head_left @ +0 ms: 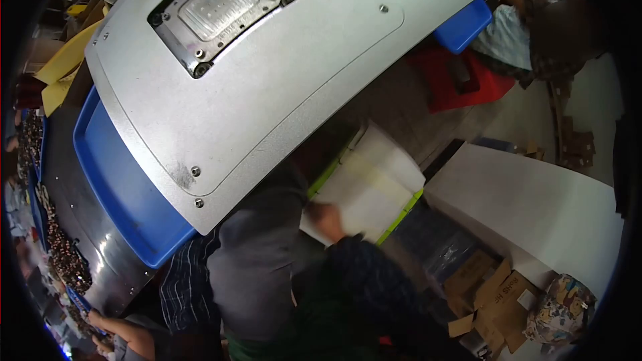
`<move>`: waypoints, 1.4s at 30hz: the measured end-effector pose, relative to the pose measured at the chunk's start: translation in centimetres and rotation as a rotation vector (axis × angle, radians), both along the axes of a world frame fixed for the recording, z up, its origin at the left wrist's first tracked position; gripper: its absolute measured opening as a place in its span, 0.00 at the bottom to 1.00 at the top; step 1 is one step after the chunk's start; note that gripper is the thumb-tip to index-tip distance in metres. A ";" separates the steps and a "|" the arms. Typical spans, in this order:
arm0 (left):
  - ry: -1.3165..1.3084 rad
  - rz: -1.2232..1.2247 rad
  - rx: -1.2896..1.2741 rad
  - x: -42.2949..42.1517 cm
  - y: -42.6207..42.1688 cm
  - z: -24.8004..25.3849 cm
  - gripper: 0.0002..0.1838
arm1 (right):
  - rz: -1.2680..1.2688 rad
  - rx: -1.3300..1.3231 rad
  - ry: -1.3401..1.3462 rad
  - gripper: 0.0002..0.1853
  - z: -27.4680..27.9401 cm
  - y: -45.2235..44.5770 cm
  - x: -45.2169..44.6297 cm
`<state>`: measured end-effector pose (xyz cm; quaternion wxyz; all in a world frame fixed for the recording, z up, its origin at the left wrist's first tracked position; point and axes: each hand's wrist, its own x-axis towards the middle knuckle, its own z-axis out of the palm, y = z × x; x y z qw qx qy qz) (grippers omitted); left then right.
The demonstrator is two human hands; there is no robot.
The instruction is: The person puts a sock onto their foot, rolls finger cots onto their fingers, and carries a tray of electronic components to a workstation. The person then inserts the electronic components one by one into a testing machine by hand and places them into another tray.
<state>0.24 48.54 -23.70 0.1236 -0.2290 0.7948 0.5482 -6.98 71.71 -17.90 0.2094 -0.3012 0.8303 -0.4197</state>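
My right hand (326,220) reaches down to the near left edge of a white storage box (368,177) with bright green side clips. The hand is smeared by motion, so its fingers do not show clearly. It appears to be at the box's edge, but I cannot tell whether it grips it. A dark sleeve covers my right arm. My left hand is out of sight; a dark striped sleeve (190,287) runs up under the blue tray (130,180) and the metal machine's (287,87) edge.
The machine top has a recessed metal mould plate (221,10). At right stand a long white box (521,200), an opened cardboard box (498,301) and a red stool (461,83). Another person's arm (127,334) is at lower left; someone else sits at upper right.
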 end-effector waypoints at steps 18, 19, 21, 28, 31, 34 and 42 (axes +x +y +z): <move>-0.121 -0.197 -0.223 5.5 -4.5 0.5 0.17 | -0.204 0.216 -1.033 0.21 0.6 -1.1 -11.2; -0.131 -0.197 -0.225 6.6 -4.3 0.2 0.17 | -0.284 0.252 -1.038 0.20 0.9 -1.3 -10.9; -0.141 -0.192 -0.236 7.9 -4.1 0.2 0.17 | -0.355 0.291 -1.035 0.19 1.4 -2.0 -10.9; -0.164 -0.206 -0.265 10.0 -3.0 0.6 0.17 | -0.140 0.236 -0.514 0.12 -2.1 -5.3 -5.3; -0.206 -0.210 -0.300 12.8 -3.9 0.3 0.17 | -0.122 0.212 -0.315 0.10 -4.4 -6.4 -3.8; -0.246 -0.221 -0.295 16.3 -2.8 -0.9 0.17 | 0.061 0.242 -0.083 0.09 -3.8 -6.5 -3.1; -0.358 -0.194 -0.299 25.4 2.1 0.1 0.17 | 0.126 0.412 0.306 0.25 1.1 1.8 -2.1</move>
